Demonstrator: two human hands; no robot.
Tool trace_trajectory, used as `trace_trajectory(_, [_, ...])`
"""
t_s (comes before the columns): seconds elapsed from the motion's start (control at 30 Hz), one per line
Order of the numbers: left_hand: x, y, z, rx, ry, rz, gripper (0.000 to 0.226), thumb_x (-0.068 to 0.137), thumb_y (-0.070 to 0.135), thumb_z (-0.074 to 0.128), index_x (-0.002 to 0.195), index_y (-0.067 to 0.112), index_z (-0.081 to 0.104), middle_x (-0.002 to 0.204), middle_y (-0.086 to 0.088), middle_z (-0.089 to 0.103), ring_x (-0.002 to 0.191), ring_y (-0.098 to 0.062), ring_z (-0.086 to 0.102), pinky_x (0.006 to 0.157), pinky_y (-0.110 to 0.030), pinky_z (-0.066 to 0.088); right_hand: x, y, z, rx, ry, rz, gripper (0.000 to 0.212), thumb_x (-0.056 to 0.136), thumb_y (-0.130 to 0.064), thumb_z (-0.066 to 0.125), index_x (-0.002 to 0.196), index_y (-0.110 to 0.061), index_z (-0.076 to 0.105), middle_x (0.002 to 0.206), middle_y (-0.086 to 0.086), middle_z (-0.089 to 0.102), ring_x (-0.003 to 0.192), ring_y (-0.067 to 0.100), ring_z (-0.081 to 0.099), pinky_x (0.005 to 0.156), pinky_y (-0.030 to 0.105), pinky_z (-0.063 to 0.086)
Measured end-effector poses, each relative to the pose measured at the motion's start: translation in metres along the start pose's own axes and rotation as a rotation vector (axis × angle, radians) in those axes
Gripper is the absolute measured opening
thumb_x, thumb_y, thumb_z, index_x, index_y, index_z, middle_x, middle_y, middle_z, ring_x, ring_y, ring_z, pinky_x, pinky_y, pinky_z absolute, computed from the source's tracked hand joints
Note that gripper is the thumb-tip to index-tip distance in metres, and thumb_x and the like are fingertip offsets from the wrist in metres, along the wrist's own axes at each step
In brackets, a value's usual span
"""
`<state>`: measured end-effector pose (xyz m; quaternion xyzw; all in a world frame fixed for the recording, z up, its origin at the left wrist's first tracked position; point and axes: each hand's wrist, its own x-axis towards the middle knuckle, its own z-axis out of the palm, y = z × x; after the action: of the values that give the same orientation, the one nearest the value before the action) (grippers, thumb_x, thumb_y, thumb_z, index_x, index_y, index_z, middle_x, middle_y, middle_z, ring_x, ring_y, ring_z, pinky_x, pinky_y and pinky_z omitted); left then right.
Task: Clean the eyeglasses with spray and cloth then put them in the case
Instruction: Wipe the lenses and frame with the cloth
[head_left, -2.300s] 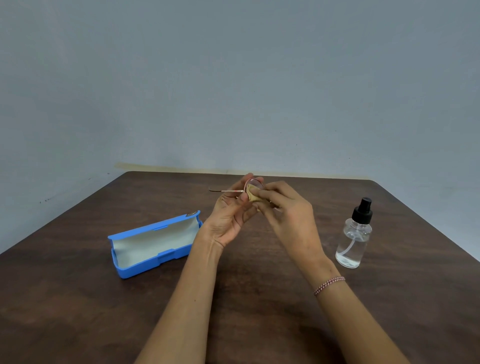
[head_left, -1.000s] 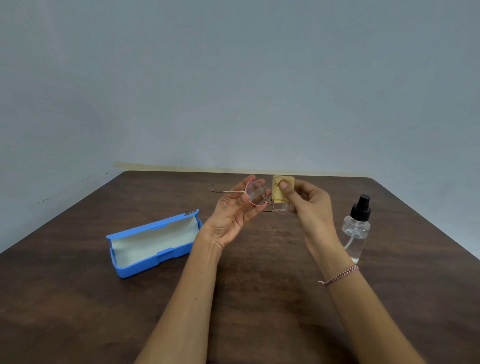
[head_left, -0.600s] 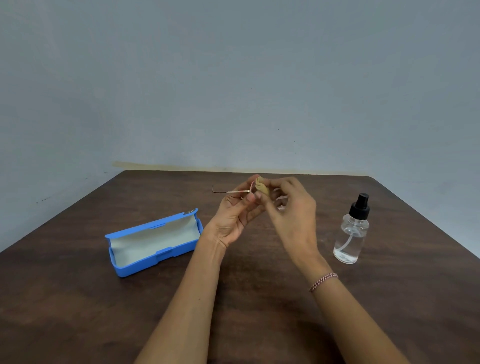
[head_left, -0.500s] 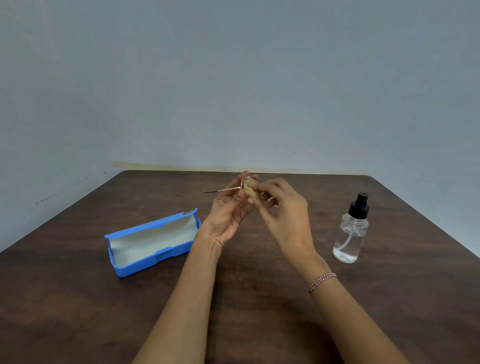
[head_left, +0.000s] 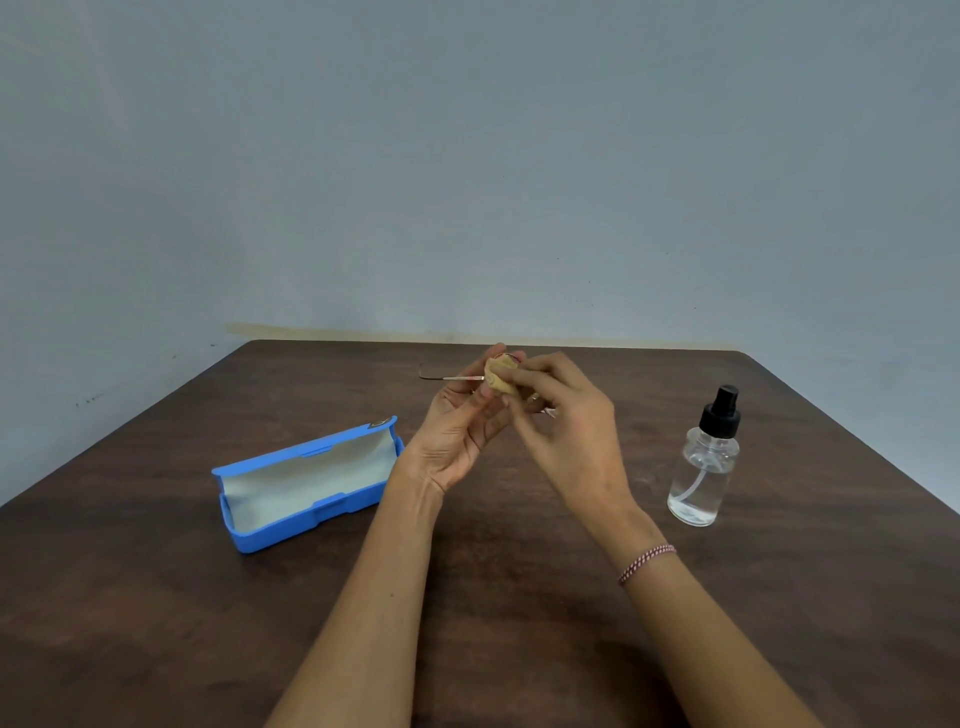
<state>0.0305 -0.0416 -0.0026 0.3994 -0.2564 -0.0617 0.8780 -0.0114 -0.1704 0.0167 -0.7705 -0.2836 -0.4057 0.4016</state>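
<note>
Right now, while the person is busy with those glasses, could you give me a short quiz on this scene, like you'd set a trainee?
1. Fill in: the spray bottle stands upright on the person's ____ side.
2. True or false: the blue case lies open on the table.
3. The left hand holds the eyeglasses. What does the right hand pinch against them?
A. the yellow cloth
B. the spray bottle
C. the blue case

Key: 1 right; 2 true; 3 A.
</note>
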Motion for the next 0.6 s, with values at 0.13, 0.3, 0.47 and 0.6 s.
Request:
trace_trajectory(0.13, [0.0005,-0.0006,0.0014,-0.005,-0.012,-0.033,0.055,0.050,0.027,0.091,0.102,0.020,0.074,0.110,-0.003,0.071,0.098,-0.019,0.068,0.074,-0.028,0.058,0.0021,0.0051,-0.0065,-0.060,0.030,0.096,0.023,0.082,-0.006,0.067,0.104,-0.013,0.069,0.094,-0.004,0.059,0.078,0.005,0.056,0.072,0.009,0.047])
trace_trajectory(0.3, [0.0004,-0.0007,0.0015,0.026,-0.025,-0.057,0.057,0.049,0.026,0.093,0.102,0.022,0.074,0.105,-0.001,0.071,0.092,-0.015,0.069,0.073,-0.029,0.058,0.0011,0.0036,-0.0040,-0.061,0.029,0.026,0.031,0.085,-0.004,0.063,0.115,-0.014,0.064,0.100,-0.003,0.056,0.091,0.012,0.056,0.079,0.019,0.049])
trace_trajectory(0.47, [-0.0010,-0.0009,-0.0036,0.002,-0.011,-0.086,0.059,0.049,0.023,0.093,0.103,0.017,0.073,0.104,-0.007,0.070,0.092,-0.018,0.069,0.069,-0.031,0.059,-0.0018,0.0022,-0.0054,-0.105,-0.036,-0.084,0.037,0.083,0.004,0.061,0.114,-0.016,0.065,0.107,-0.003,0.053,0.102,0.013,0.050,0.085,0.014,0.041])
trace_trajectory(0.6, [-0.0008,-0.0015,0.0002,0.008,-0.036,-0.101,0.055,0.050,0.020,0.092,0.102,0.017,0.073,0.107,-0.005,0.071,0.097,-0.019,0.068,0.070,-0.031,0.058,-0.0002,0.0037,-0.0077,-0.188,0.017,0.016,0.037,0.085,0.000,0.060,0.119,-0.015,0.062,0.103,0.001,0.054,0.096,0.016,0.053,0.076,0.024,0.048])
